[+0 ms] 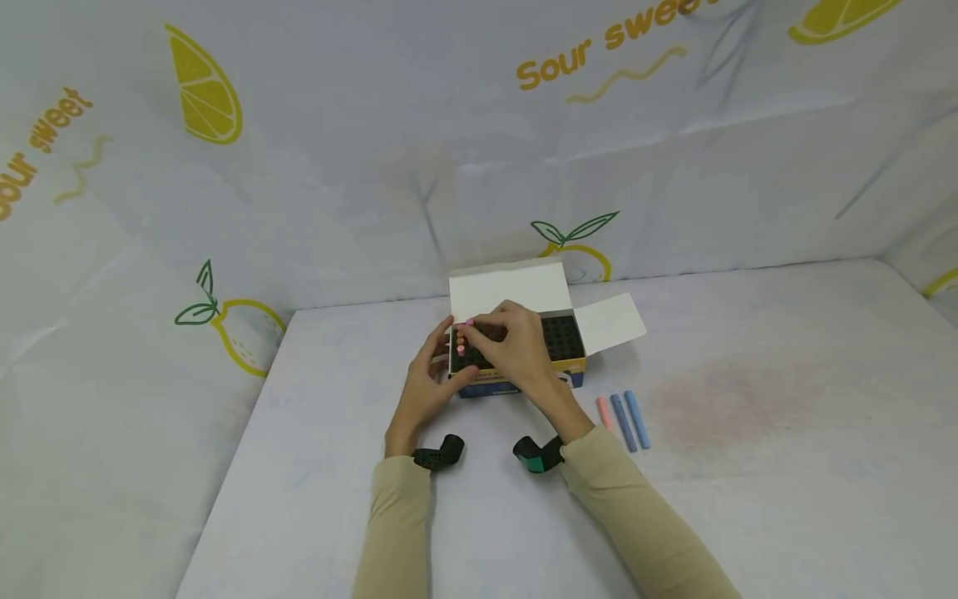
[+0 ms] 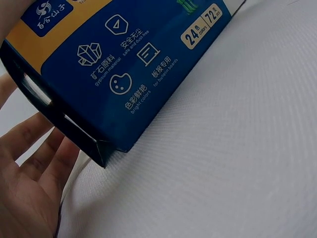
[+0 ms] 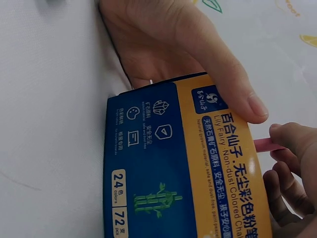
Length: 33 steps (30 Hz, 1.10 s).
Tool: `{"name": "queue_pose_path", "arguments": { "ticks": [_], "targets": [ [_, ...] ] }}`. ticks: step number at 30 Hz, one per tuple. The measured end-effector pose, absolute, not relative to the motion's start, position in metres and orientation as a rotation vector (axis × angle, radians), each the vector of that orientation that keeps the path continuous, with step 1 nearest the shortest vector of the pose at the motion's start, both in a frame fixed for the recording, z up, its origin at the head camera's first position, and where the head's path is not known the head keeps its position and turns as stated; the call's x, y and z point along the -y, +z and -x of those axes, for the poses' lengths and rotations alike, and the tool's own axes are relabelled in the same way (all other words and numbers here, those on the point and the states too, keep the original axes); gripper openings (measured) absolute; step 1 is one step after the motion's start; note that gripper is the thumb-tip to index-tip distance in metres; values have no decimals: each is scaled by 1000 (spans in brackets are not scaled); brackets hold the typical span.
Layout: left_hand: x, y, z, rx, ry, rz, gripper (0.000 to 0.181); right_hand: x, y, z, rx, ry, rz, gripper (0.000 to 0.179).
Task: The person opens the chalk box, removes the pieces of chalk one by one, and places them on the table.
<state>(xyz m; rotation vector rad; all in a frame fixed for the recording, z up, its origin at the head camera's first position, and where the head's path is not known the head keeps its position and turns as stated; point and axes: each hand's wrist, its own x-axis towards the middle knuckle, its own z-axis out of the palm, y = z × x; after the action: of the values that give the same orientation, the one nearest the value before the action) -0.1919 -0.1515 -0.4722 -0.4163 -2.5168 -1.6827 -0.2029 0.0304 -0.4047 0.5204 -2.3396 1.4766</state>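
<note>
A blue and yellow box of colored chalk (image 1: 490,388) stands with its white lid (image 1: 512,289) raised, showing a black insert full of holes. My left hand (image 1: 422,391) holds the box by its left end, the thumb (image 3: 250,106) on the front and the other fingers (image 2: 37,153) along the side. Over the left part of the insert, my right hand (image 1: 522,348) pinches a pink chalk stick (image 3: 267,145) between thumb and finger. Orange chalk (image 1: 460,336) and another pink chalk (image 1: 461,350) poke up from holes close by.
Right of the box, a pink chalk stick (image 1: 604,413) and two blue chalk sticks (image 1: 624,423) lie on the white table (image 1: 314,499). The box's side flap (image 1: 609,323) sticks out to the right. Behind stands a white lemon-print cloth backdrop (image 1: 359,166).
</note>
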Motion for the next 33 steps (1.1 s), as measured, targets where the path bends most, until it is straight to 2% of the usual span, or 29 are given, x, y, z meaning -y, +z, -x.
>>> {"name": "queue_pose_path", "arguments": {
  "ticks": [11,33],
  "targets": [
    [148,-472,191,2523,-1704,403,89,-41,-389,195,2258,1556,-494,21],
    [151,-470,191,2525,-1720,370,85,-61,-381,165,2237,1542,-568,15]
  ]
}}
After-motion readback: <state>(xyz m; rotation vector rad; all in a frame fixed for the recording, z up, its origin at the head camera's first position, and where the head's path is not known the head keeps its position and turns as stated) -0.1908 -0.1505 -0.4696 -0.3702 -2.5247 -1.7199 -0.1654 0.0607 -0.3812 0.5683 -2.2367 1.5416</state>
